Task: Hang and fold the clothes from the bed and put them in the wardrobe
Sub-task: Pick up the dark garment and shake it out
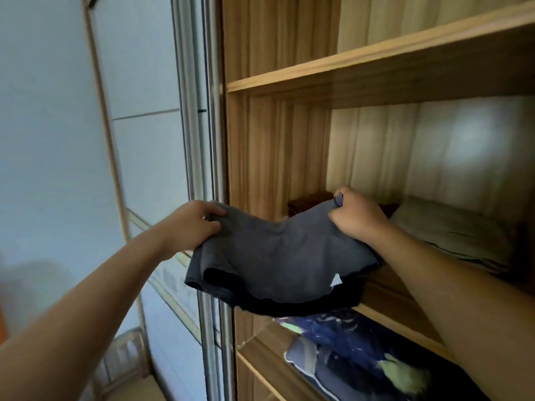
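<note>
A folded dark grey garment (278,256) with a small white tag hangs between my two hands in front of the wooden wardrobe. My left hand (194,224) grips its left edge, outside the wardrobe frame. My right hand (356,215) pinches its right corner, reaching over the middle shelf (385,302). The garment's lower edge droops past the shelf's front lip.
On the same shelf lie a dark brown folded item (307,204) at the back and pale green folded cloth (451,235) to the right. A blue patterned fabric (356,357) fills the shelf below. An upper shelf (376,70) runs overhead. A sliding door frame (202,169) stands left.
</note>
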Demonstrator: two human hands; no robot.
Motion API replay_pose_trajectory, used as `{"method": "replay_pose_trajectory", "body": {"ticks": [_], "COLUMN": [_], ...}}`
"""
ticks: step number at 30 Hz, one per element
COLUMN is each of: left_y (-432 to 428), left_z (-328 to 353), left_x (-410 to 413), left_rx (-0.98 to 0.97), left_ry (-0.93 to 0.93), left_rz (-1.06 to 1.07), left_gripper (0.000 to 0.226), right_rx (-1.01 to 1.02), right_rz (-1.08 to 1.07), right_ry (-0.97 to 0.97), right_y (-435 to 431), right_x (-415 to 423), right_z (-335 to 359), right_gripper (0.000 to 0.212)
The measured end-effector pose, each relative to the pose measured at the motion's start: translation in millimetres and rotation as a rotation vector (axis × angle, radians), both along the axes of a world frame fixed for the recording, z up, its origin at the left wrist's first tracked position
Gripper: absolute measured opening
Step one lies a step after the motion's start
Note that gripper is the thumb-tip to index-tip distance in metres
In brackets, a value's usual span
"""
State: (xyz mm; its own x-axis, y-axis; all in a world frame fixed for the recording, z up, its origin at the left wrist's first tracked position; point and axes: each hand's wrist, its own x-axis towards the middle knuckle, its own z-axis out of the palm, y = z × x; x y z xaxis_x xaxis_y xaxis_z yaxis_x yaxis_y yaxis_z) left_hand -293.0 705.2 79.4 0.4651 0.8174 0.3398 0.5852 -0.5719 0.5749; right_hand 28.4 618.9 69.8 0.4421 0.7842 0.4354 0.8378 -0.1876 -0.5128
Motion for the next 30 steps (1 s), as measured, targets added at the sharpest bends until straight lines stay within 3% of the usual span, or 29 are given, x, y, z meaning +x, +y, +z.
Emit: {"method": "replay_pose_trajectory", "body": {"ticks": [8, 12, 16, 21, 27, 30], "left_y": [70.2, 118.7, 161.0, 209.2, 256.0, 256.6], "left_z": [18.2, 33.7, 46.9, 49.9, 37.5, 7.5], "left_x": [124.9, 182.8, 242.3, 312.8, 383.4, 409.6], "left_rx": [0.013, 0.031, 0.151, 0.221, 0.299, 0.42], "left_ry": [0.134, 0.209, 0.323, 0.382, 0.472, 0.445], "left_rz": [-0.264, -0.283, -0.319, -0.283, -0.242, -0.139], "left_gripper": [0.033, 0.044, 0.042, 0.046, 0.042, 0.04], "right_rx": [0.103, 0.177, 0.265, 0.342, 0.229, -0.088], "right_rz": [-0.257, -0.334, -0.429, -0.416, -0.417, -0.556], "right_ry": [0.227, 0.313, 0.353, 0.535, 0.499, 0.252], "right_y": [-18.1, -15.6, -2.4, 33.7, 82.2, 101.3], "right_x": [80.6, 118.9, 146.7, 175.8, 233.5, 247.3], "right_z": [3.1, 7.7, 8.3, 15.0, 24.3, 0.0], "right_gripper": [0.014, 0.017, 0.037, 0.046, 0.071, 0.078]}}
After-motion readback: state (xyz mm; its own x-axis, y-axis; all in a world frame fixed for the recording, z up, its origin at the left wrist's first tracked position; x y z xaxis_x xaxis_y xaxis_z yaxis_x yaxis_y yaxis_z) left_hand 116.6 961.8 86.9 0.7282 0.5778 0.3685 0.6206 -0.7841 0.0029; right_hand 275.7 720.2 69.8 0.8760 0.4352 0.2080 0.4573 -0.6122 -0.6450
